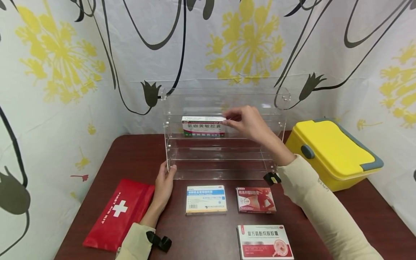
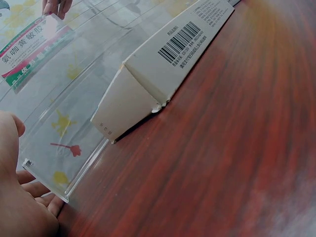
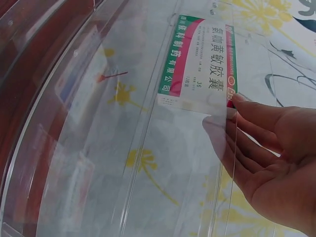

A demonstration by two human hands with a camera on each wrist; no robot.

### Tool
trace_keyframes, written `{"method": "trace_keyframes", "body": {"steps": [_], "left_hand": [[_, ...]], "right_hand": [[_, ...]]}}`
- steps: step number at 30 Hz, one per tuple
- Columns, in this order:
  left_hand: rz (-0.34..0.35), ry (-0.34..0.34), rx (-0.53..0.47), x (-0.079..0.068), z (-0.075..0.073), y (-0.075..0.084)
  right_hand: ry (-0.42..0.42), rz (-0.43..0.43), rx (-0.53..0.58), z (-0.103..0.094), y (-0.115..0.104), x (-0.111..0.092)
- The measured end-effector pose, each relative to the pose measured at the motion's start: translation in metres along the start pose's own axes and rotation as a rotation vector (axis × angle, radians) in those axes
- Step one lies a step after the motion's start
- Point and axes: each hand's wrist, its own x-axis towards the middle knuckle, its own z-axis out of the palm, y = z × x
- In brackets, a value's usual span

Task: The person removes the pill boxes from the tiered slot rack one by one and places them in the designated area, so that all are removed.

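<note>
A clear acrylic display rack (image 1: 214,165) with several tiers stands on the table. On one of its upper tiers sits a white, red and green medicine box (image 1: 203,127), front facing out. My right hand (image 1: 249,122) pinches that box at its right end; the right wrist view shows the thumb (image 3: 256,111) at the box's corner, partly behind the clear panel. Down at the rack's lower left side, my left hand (image 1: 163,186) grips the edge, thumb in front and fingers (image 2: 37,190) behind the panel.
Before the rack lie a white-and-blue medicine box (image 1: 206,200), a red medicine box (image 1: 256,200) and a white-and-red medicine box (image 1: 265,242). A red first aid pouch (image 1: 120,213) lies at left. A yellow lidded box (image 1: 331,151) stands at right, near the patterned curtain (image 1: 201,54).
</note>
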Motion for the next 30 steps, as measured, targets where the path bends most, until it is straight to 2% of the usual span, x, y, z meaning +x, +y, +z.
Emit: {"method": "trace_keyframes", "body": {"steps": [1,5,8,11,23,30], "left_hand": [[-0.002,-0.006,0.003,-0.002,0.0,0.005],[0.001,-0.001,0.006,-0.003,0.001,0.006],[0.018,0.017,0.005,0.001,0.002,-0.007],[0.02,0.018,0.008,0.001,0.002,-0.007],[0.026,0.025,0.015,0.0,0.001,-0.006],[0.026,0.02,0.015,-0.001,0.001,-0.006]], "right_hand": [[-0.001,0.006,0.004,0.0,-0.001,0.001],[-0.026,0.034,0.042,-0.002,-0.001,0.003],[-0.042,0.042,0.085,-0.003,0.002,0.004],[-0.042,0.05,0.132,-0.005,0.004,0.005],[-0.009,0.077,0.196,-0.004,0.006,0.006],[0.024,0.055,0.243,-0.011,0.001,0.006]]}}
